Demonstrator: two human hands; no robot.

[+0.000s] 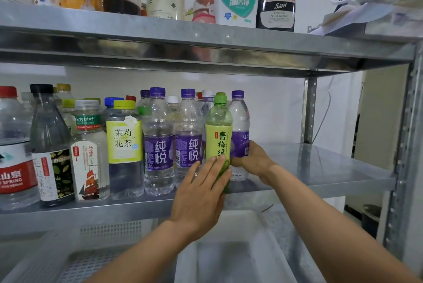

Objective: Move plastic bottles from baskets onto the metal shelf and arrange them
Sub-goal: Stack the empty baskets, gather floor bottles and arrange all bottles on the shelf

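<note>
A green-capped bottle with a yellow-green label (218,131) stands at the front of the metal shelf (320,168), at the right end of a row of bottles. My left hand (201,193) lies against its lower front with straight fingers. Right behind it stands a purple-capped water bottle (240,122), and my right hand (254,159) curls round its lower part from the right. To the left stand two purple-label water bottles (159,145), a jasmine tea bottle (124,145) and several others.
The upper shelf (160,37) carries cleaner bottles and jars. White plastic baskets (229,248) sit below the shelf, under my arms. The shelf's right upright (402,145) stands close by. Bare shelf surface lies right of the bottles.
</note>
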